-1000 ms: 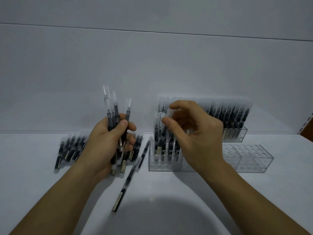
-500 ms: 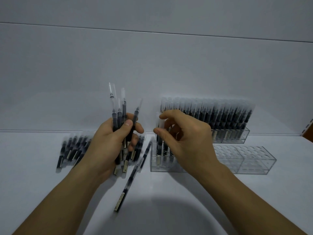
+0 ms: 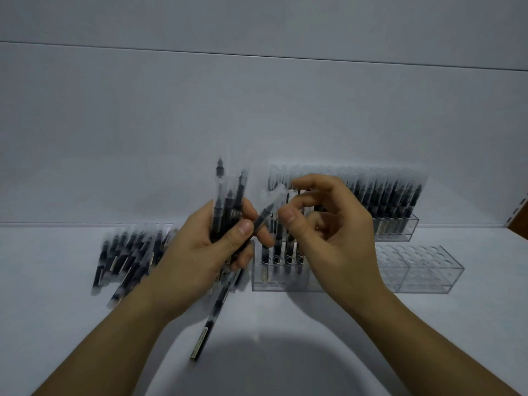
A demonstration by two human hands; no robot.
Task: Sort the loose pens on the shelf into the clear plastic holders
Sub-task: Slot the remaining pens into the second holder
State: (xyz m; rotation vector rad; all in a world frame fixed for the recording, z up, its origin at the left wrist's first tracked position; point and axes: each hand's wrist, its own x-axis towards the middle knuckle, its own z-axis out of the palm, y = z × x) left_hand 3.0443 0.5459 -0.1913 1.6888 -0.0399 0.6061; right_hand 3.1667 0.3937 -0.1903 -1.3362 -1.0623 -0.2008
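My left hand (image 3: 205, 252) grips a bundle of black pens with clear caps (image 3: 225, 207), held upright. One pen of the bundle (image 3: 264, 214) tilts right, and its cap ends just by my right hand's forefinger. My right hand (image 3: 331, 232) hovers beside it with curled fingers, thumb and forefinger apart, pinching nothing. Behind it the front clear holder (image 3: 285, 284) has several pens standing in its left end. More loose pens (image 3: 128, 252) lie in a pile on the white shelf at the left. A single pen (image 3: 211, 318) lies below my left hand.
The front holder's right sections (image 3: 423, 264) show bare holes. A rear clear holder (image 3: 400, 232), packed with upright pens, stands against the white back wall. A brown edge (image 3: 521, 224) marks the shelf's right end.
My right hand left the front holder and moved left and up toward the bundle. My left hand rose slightly and fanned one pen out to the right.
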